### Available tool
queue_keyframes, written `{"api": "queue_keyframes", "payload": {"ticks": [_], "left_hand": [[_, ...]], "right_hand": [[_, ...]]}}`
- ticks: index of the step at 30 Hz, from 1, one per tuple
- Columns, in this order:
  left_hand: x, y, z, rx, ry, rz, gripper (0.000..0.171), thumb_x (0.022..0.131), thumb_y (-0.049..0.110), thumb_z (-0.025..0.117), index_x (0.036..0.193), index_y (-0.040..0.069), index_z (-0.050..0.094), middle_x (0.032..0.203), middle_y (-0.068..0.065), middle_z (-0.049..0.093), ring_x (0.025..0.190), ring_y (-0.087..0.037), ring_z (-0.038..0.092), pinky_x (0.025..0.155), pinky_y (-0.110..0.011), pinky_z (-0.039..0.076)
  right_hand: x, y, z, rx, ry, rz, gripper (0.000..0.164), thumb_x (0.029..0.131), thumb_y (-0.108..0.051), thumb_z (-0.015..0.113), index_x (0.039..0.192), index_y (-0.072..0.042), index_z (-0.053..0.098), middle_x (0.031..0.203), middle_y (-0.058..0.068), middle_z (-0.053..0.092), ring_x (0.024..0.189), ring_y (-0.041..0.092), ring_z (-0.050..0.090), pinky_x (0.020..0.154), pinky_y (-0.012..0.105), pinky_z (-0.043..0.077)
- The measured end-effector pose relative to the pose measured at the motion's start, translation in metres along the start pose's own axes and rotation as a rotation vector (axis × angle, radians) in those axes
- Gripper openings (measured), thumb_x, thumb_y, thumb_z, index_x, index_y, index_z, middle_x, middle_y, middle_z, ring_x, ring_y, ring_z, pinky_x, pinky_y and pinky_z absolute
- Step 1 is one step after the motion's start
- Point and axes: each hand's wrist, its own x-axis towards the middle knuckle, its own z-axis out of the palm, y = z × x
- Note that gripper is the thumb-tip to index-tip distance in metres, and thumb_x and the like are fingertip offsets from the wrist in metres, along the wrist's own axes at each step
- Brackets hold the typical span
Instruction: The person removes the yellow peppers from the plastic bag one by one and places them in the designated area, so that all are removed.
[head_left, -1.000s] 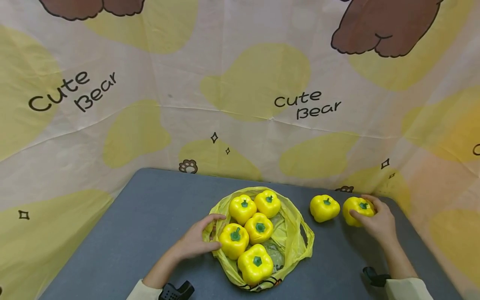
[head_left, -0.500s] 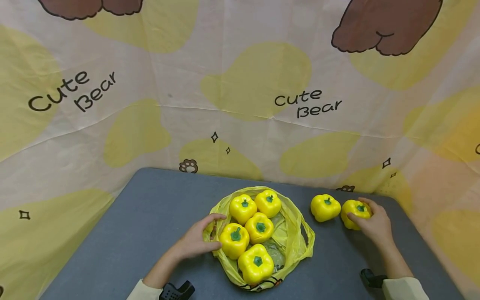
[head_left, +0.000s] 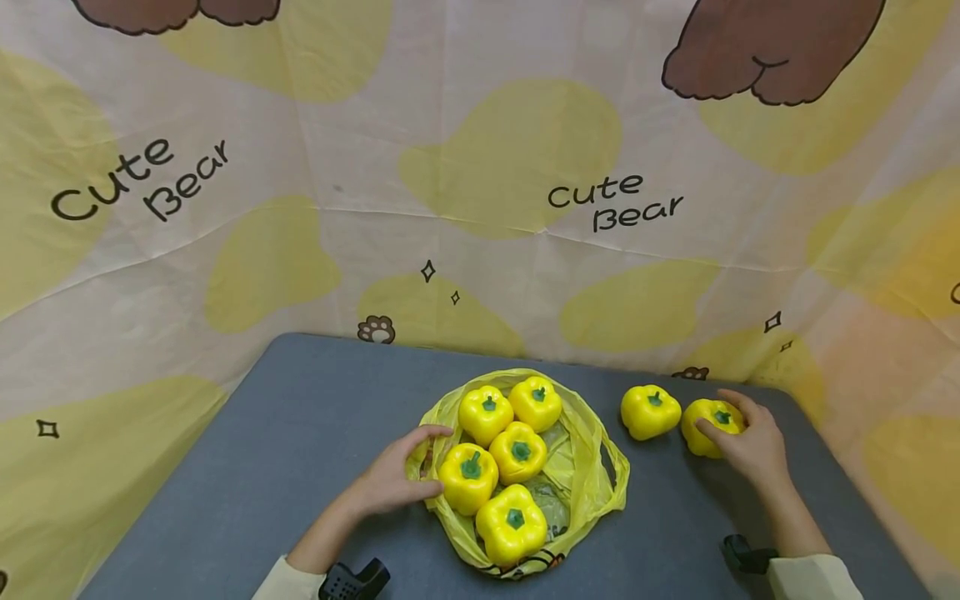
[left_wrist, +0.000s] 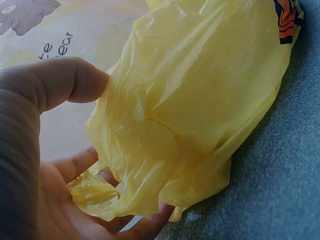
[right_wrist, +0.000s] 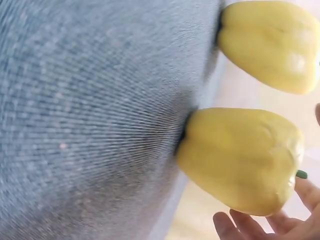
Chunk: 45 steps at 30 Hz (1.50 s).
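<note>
A yellow plastic bag [head_left: 588, 467] lies spread on the table with several yellow bell peppers [head_left: 512, 525] inside it. My left hand [head_left: 393, 475] holds the bag's left rim; in the left wrist view its thumb [left_wrist: 90, 82] touches the plastic, and the other fingers reach under a bunched part. On the right, my right hand [head_left: 753, 442] grips a yellow bell pepper [head_left: 705, 429] that stands on the table, thumb in front and fingers behind. In the right wrist view this pepper [right_wrist: 240, 157] shows its green stem near the fingers.
Another yellow bell pepper [head_left: 649, 412] stands between the bag and the gripped one. The grey table [head_left: 300, 433] ends at the back against a hanging printed cloth [head_left: 480, 183].
My right hand and its pepper have shifted slightly left, closer to the neighbouring pepper. The left hand and the bag stay in place.
</note>
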Motion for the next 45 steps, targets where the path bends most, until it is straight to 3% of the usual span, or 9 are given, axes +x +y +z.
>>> {"api": "queue_keyframes", "payload": {"ticks": [7,15,22,25,28,31,35,41,45], "left_hand": [[0.001,0.000,0.001,0.012,0.012,0.012,0.064,0.074,0.021,0.073,0.134,0.014,0.051,0.135,-0.010,0.055,0.120,-0.029,0.049,0.097,-0.043,0.040],[0.001,-0.002,0.000,0.034,0.024,0.035,0.063,0.074,0.022,0.074,0.133,0.013,0.052,0.133,-0.009,0.057,0.117,-0.026,0.050,0.096,-0.036,0.041],[0.001,0.001,0.000,0.036,0.027,0.018,0.063,0.074,0.022,0.074,0.133,0.014,0.052,0.134,-0.010,0.057,0.118,-0.028,0.051,0.096,-0.037,0.042],[0.000,0.002,0.000,0.036,0.030,0.016,0.063,0.074,0.022,0.074,0.133,0.013,0.052,0.134,-0.010,0.056,0.119,-0.028,0.051,0.097,-0.038,0.042],[0.000,0.001,0.000,0.035,0.031,0.022,0.064,0.074,0.022,0.074,0.133,0.013,0.052,0.134,-0.010,0.056,0.120,-0.028,0.051,0.097,-0.037,0.042],[0.000,0.001,0.000,0.036,0.029,0.029,0.063,0.074,0.021,0.074,0.133,0.012,0.052,0.134,-0.010,0.056,0.119,-0.028,0.051,0.096,-0.035,0.042],[0.000,0.000,0.001,0.035,0.027,0.028,0.063,0.074,0.021,0.074,0.133,0.013,0.052,0.134,-0.010,0.056,0.118,-0.028,0.051,0.096,-0.035,0.042],[-0.001,0.001,0.001,0.027,0.027,0.024,0.064,0.074,0.021,0.073,0.134,0.011,0.052,0.134,-0.010,0.056,0.118,-0.028,0.051,0.096,-0.036,0.042],[-0.001,0.002,0.000,0.029,0.028,0.019,0.064,0.074,0.021,0.073,0.134,0.011,0.052,0.134,-0.011,0.056,0.116,-0.028,0.051,0.095,-0.035,0.042]], "right_hand": [[-0.005,-0.012,-0.009,0.024,0.037,-0.026,0.065,0.090,-0.037,0.064,0.140,0.000,0.044,0.135,0.035,0.043,0.115,0.051,0.042,0.088,0.063,0.037],[-0.015,-0.030,-0.019,0.005,0.075,-0.063,0.062,0.089,-0.034,0.065,0.140,-0.005,0.046,0.136,0.033,0.041,0.113,0.049,0.042,0.081,0.062,0.037],[-0.032,-0.056,-0.026,0.064,0.089,-0.133,0.061,0.087,-0.029,0.068,0.139,-0.007,0.048,0.135,0.029,0.043,0.115,0.047,0.044,0.082,0.059,0.039],[-0.041,-0.068,-0.025,0.102,0.095,-0.158,0.059,0.085,-0.026,0.071,0.138,-0.010,0.050,0.134,0.023,0.047,0.114,0.037,0.050,0.085,0.049,0.042],[-0.049,-0.078,-0.021,0.128,0.112,-0.188,0.058,0.083,-0.022,0.074,0.136,-0.014,0.053,0.130,0.015,0.052,0.108,0.007,0.052,0.083,0.027,0.042],[-0.058,-0.088,-0.016,0.155,0.120,-0.233,0.057,0.081,-0.018,0.076,0.134,-0.015,0.056,0.127,0.009,0.054,0.100,-0.013,0.043,0.080,0.010,0.038],[-0.066,-0.100,-0.010,0.184,0.110,-0.285,0.057,0.079,-0.014,0.078,0.132,-0.014,0.058,0.122,0.005,0.056,0.098,-0.014,0.045,0.080,0.004,0.038],[-0.076,-0.114,-0.001,0.227,0.085,-0.340,0.056,0.077,-0.011,0.079,0.130,-0.013,0.059,0.122,-0.003,0.057,0.101,-0.013,0.051,0.080,0.007,0.041],[-0.082,-0.122,0.005,0.261,0.069,-0.387,0.058,0.075,-0.007,0.079,0.129,-0.016,0.059,0.121,-0.001,0.058,0.103,-0.008,0.053,0.080,0.011,0.044]]}}
